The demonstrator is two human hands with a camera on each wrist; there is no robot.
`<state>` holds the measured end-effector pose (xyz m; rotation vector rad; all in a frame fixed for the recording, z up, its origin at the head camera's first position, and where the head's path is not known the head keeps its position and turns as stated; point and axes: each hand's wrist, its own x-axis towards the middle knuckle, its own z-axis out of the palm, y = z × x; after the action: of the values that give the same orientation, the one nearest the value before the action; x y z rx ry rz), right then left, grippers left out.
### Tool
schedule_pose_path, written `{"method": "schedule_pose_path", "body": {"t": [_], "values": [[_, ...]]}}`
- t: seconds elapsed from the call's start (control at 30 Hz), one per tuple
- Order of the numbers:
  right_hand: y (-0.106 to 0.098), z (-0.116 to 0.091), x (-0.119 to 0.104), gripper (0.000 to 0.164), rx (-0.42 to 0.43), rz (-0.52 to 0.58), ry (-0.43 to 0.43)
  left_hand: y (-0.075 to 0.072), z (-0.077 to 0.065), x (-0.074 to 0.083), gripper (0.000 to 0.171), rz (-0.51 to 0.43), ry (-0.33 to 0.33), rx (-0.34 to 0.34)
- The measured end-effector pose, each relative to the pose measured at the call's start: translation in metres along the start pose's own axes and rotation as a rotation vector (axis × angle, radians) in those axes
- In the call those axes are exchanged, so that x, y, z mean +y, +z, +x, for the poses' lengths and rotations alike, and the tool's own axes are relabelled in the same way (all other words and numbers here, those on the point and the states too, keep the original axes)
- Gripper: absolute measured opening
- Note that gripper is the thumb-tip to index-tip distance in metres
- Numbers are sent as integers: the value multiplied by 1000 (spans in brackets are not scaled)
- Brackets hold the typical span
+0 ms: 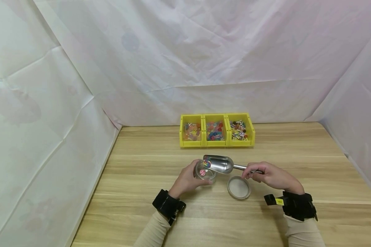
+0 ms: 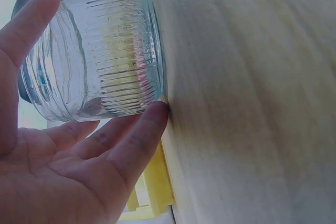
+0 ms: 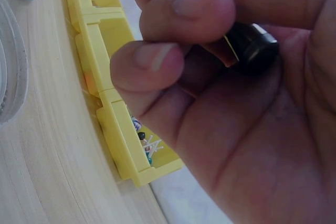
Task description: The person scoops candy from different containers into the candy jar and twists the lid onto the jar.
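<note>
A ribbed clear glass jar (image 2: 113, 51) stands on the table with a pink-and-white swirl candy (image 1: 202, 172) inside. My left hand (image 1: 187, 179) holds it, thumb on the near side and fingers along the other side. In my right hand (image 1: 267, 175) is the handle of a metal scoop (image 1: 224, 165), its black end (image 3: 257, 51) showing in the palm in the right wrist view. The scoop's mouth overlaps the jar's rim, and a rainbow swirl candy (image 1: 207, 163) lies at its front edge. Just below the scoop handle, a round lid (image 1: 238, 187) rests on the table.
Behind the jar, three joined yellow bins (image 1: 191, 144) hold small colourful candies, some on white sticks. A pale cloth (image 1: 204, 61) hangs behind the wooden table (image 1: 142, 168) and along both sides.
</note>
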<state>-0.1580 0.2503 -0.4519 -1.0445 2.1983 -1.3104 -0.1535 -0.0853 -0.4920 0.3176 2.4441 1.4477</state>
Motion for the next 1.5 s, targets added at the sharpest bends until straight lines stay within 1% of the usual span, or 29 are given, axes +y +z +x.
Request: {"method": "schedule_pose_path", "body": {"t": [0.33, 0.73, 0.97, 1.5], "values": [[0, 0, 0, 30, 9, -4, 23, 0, 1, -2, 82, 1, 11, 1], [0, -1, 1, 31, 8, 10, 39, 1, 1, -3, 83, 6, 6, 3], [0, 0, 1, 33, 11, 7, 24, 0, 1, -2, 84, 8, 8, 3], [-1, 0, 2, 32, 17, -2, 41, 1, 3, -5, 83, 0, 26, 5]]}}
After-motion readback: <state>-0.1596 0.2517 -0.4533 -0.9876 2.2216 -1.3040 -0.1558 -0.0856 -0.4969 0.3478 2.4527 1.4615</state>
